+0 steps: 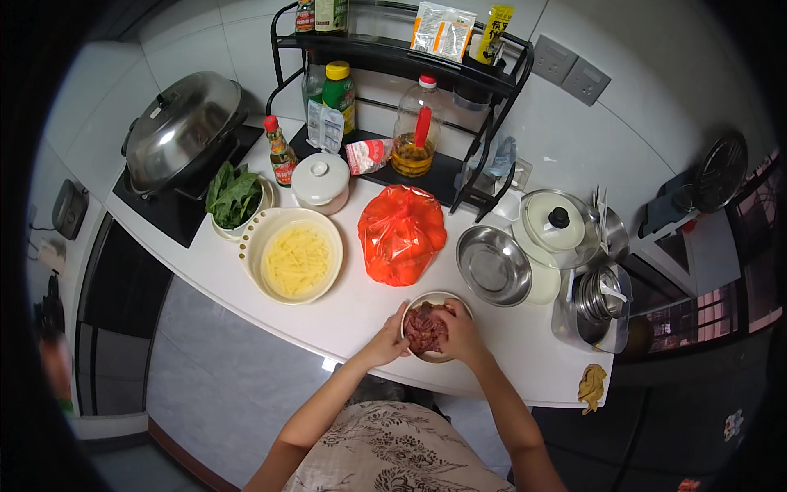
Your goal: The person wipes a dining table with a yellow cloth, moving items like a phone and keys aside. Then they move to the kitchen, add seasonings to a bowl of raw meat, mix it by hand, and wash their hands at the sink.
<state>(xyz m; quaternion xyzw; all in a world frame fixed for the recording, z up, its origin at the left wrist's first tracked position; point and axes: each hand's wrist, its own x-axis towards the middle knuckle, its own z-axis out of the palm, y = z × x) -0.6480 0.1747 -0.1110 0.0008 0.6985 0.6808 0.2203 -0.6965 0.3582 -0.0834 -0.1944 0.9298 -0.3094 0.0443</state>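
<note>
A white bowl (411,305) of raw sliced meat (424,329) stands at the counter's front edge. My left hand (387,341) grips the bowl by its left side, thumb near the rim. The curled fingers of my right hand (458,332) are in the meat, which hides their tips. Just behind the bowl sits a knotted red plastic bag (403,237), its contents hidden. To the left, a cream colander-style bowl (335,270) holds pale yellow shredded strips in liquid (295,261). An empty stainless steel basin (494,265) rests to the right.
Leafy greens (233,194) fill a bowl beside a lidded white pot (320,181) and a sauce bottle (281,154). A domed wok (187,129) occupies the cooktop. Behind are a black rack (393,46) and oil jug (415,135). Lids (556,221), a plastic bin (593,335) and cloth (592,387) lie right.
</note>
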